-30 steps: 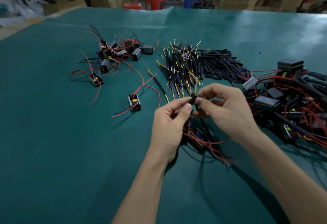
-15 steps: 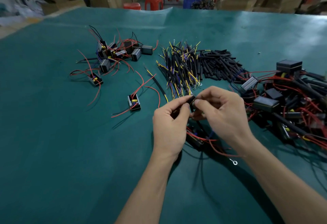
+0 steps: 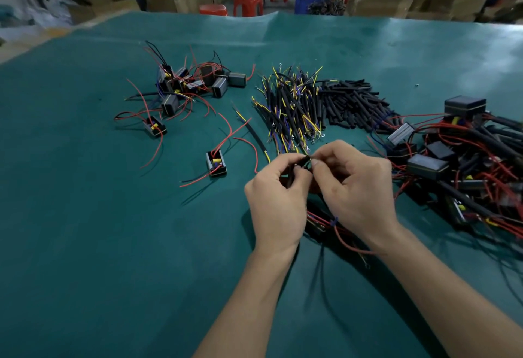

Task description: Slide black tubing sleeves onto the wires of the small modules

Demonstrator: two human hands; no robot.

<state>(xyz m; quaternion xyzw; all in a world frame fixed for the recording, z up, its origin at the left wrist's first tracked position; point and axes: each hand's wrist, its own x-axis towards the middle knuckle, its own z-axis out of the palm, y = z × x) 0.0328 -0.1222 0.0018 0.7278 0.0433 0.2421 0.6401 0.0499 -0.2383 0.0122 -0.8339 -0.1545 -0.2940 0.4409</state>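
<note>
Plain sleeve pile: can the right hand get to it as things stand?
Probably yes, once free. The plain sleeve pile lies open on the mat just beyond the right hand, nothing stacked over it. But that hand pinches a wire end against the left hand.

I see dim light, pale glare on the green table (image 3: 452,54) far right; edges bend, background blurs.

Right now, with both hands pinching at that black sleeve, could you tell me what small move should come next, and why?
Probably push the black sleeve further along the wire: the left hand holds it, and the right hand pinches at its tip, so threading looks barely started.
</note>
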